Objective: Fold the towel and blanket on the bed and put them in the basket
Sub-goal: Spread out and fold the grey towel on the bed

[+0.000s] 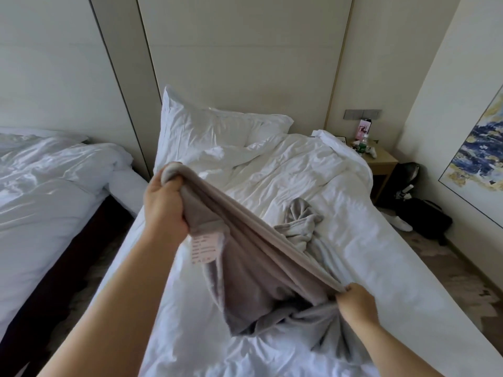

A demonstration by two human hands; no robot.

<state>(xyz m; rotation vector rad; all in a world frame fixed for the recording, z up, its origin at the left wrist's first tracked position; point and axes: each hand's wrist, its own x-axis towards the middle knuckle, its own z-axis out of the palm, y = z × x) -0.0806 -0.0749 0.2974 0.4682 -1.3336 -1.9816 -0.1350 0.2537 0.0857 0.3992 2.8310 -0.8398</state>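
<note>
A grey-beige blanket (253, 257) hangs stretched between my two hands above the white bed (353, 240). My left hand (164, 205) is raised and grips one corner, where a pink care label dangles. My right hand (356, 303) is lower and nearer, pinching the blanket's edge. The rest of the blanket trails onto the duvet, with a crumpled light-grey bunch (300, 219) lying further up the bed; I cannot tell if that bunch is the towel or part of the blanket. No basket is in view.
A pillow (215, 123) leans on the headboard. A second white bed (46, 186) stands to the left across a narrow gap. At the right are a wooden nightstand (381, 161) with bottles, dark bags (419, 216) on the floor and a framed painting (479, 153).
</note>
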